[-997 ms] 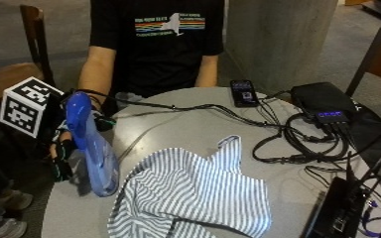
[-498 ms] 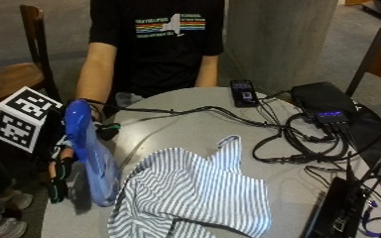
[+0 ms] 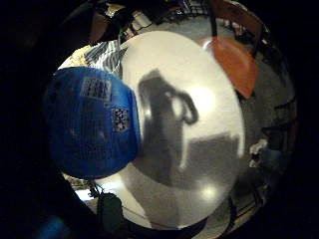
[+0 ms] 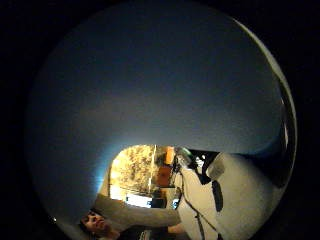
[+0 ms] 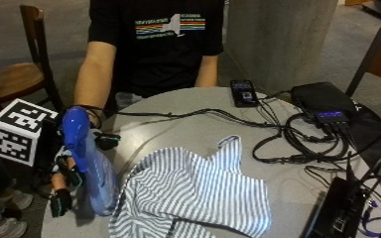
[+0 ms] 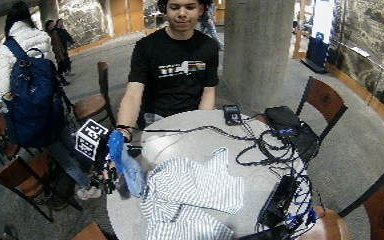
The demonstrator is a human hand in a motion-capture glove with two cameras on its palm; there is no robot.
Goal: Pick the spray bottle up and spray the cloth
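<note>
Hands: my gloved right [image 5: 64, 191] grips the translucent blue plastic spray bottle [image 5: 91, 171]; I'd aim its nozzle at the striped grey-white cloth [image 5: 197, 198] beside it on the worktop [image 5: 197, 129].

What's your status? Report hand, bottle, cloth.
Right hand grips spray bottle at table edge, tilted. Striped cloth crumpled beside it, unsprayed as far as visible. Cables beyond the cloth, not in the way.

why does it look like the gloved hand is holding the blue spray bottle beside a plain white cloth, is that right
Not quite: the cloth is striped, not plain white, as the outside view shows. The rest holds: the gloved right hand holds the blue spray bottle beside it.
</note>
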